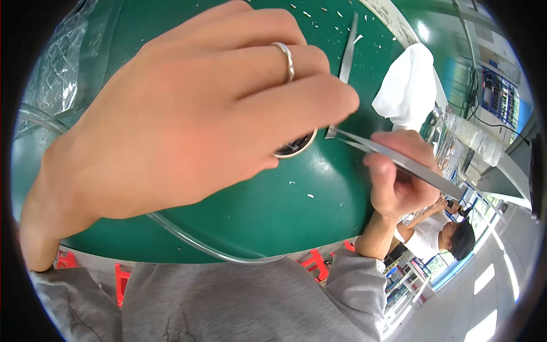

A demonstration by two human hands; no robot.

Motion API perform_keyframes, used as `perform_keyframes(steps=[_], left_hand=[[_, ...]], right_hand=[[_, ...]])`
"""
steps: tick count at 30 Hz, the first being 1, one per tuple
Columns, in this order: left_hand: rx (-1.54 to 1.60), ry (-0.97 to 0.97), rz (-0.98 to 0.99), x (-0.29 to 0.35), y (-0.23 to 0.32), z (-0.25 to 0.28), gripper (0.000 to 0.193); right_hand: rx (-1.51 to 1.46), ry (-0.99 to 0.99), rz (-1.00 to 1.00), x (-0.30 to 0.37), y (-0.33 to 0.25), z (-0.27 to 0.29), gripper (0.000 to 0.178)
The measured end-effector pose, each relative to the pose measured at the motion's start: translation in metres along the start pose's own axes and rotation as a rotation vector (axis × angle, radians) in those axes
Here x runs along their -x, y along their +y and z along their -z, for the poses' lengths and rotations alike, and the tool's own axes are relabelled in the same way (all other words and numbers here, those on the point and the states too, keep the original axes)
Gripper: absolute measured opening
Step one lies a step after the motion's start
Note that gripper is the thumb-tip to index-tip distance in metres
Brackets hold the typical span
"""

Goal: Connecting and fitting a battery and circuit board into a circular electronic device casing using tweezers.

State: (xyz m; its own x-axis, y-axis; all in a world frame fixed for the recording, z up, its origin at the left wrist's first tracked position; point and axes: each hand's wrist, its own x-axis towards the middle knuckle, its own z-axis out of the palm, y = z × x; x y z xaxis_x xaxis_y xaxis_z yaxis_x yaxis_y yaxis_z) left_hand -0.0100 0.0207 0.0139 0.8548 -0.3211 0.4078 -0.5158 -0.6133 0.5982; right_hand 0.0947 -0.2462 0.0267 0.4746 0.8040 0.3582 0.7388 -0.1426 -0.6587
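Table [268,211]: green, glossy, strewn with pale scraps [310,195]. All places run from the round piece [310,142], wearer's side being near. Far left: clear crinkled plastic [68,68]. Near left: clear tube [194,243], curving. Far right: flat metal strip [348,51]; beyond it, white cloth [405,85], bunched. Near side, past the table edge: red stools [315,263]. Well off to the right: co-worker [427,236], white top, dark cap; pale, sunlit floor [484,285].

Lettering: on the distant rack [501,94], too small for me to read.

Round piece: dark, shiny centre, pale rim; on the table, mostly beneath the left hand [182,119], ringed, fingers bent together; its grip I cannot tell. Right hand [399,196]: pinching silver tweezers [419,171], tips slightly parted, just right of the piece.
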Motion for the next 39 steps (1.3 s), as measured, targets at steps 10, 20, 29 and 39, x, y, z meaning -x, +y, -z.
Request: perform_keyframes(steps=[10,20,29,39], left_hand=[[0.19,0.046,0.052,0.003,0.008,-0.008,0.06],[0.24,-0.091,0.026,-0.004,-0.005,-0.005,0.052],[0.175,-0.122,-0.003,0.005,-0.002,0.001,0.051],[0.143,-0.12,-0.04,-0.005,-0.005,0.001,0.051]], right_hand=[[-0.27,0.219,-0.233,-0.002,-0.018,-0.015,0.021],[-0.401,0.292,-0.4,-0.002,-0.026,-0.017,0.022],[-0.182,-0.061,-0.005,0.001,-0.014,-0.028,0.021],[-0.18,-0.082,0.11,0.001,-0.01,-0.031,0.016]])
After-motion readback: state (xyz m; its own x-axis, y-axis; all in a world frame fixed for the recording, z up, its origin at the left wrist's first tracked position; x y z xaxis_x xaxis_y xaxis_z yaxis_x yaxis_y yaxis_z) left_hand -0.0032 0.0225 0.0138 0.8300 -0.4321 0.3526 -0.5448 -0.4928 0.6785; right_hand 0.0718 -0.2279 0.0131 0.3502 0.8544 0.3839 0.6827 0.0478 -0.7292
